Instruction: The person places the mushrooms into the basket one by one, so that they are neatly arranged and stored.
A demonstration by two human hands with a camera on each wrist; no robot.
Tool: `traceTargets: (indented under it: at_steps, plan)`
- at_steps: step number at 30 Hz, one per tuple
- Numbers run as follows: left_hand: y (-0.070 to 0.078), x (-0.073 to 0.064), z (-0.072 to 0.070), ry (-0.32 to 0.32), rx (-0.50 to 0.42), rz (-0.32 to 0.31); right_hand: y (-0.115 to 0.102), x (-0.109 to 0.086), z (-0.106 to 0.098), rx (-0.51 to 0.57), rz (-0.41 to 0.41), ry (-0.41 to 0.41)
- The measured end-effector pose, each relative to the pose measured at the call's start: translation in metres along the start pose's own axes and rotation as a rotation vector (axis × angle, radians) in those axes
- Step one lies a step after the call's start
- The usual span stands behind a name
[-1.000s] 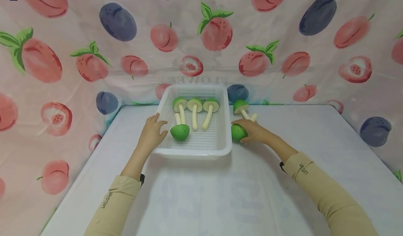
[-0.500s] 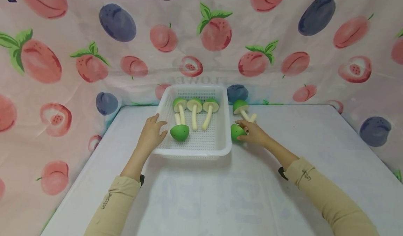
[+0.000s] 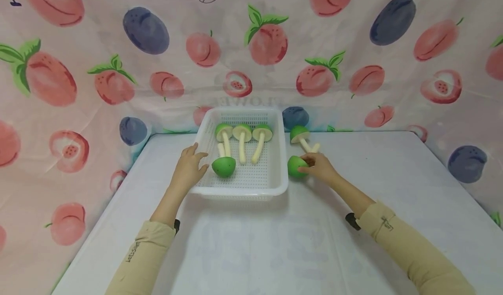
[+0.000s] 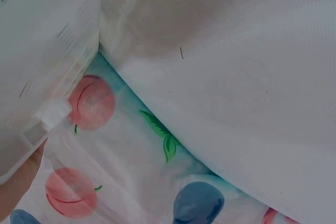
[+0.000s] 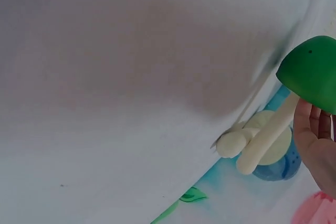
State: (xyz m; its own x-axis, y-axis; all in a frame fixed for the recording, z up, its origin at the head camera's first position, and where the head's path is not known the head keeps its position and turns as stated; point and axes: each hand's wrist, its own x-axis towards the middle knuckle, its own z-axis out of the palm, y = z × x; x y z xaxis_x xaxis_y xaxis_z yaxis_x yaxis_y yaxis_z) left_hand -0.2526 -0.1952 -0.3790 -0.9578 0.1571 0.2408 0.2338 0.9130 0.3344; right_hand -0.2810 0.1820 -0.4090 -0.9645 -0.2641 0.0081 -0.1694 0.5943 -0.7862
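A white plastic basket holds several toy mushrooms with green caps and cream stems, one with its cap toward me. My left hand holds the basket's left rim, with thumb and index finger reaching over the inner side. Just right of the basket, my right hand pinches a toy mushroom at the edge of its cap, beside the stem. In the right wrist view its stem points away past the fingers. Behind it lies another toy mushroom, stem toward me, the two stems overlapping in the head view.
A white cloth covers the table. Behind it and along the left hangs a pink fruit-print curtain, close to the back of the basket and the rear mushroom.
My right hand has drawn slightly right across the mushroom's cap, from over its top to its stem-side edge, uncovering more green. My left hand and the basket stay in place.
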Motion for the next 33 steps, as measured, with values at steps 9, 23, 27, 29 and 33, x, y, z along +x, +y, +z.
traceTargets:
  at_steps: [9, 23, 27, 29, 33]
  plan:
    - [0.0, 0.0, 0.0, -0.009, -0.002, -0.007, -0.013, -0.01, -0.011, 0.066, 0.017, 0.047]
    - [0.001, -0.001, -0.001, -0.009, 0.001, -0.003, -0.023, -0.017, -0.026, 0.054, -0.03, 0.045]
    - [0.0, -0.001, -0.001, -0.003, 0.003, 0.002, -0.025, -0.018, -0.031, 0.054, -0.047, 0.038]
    - [0.0, -0.001, 0.0, -0.001, 0.003, 0.002, -0.027, -0.019, -0.033, 0.063, -0.053, 0.038]
    - [0.0, 0.0, 0.0, 0.002, 0.003, 0.002, -0.032, -0.02, -0.036, 0.068, -0.071, 0.044]
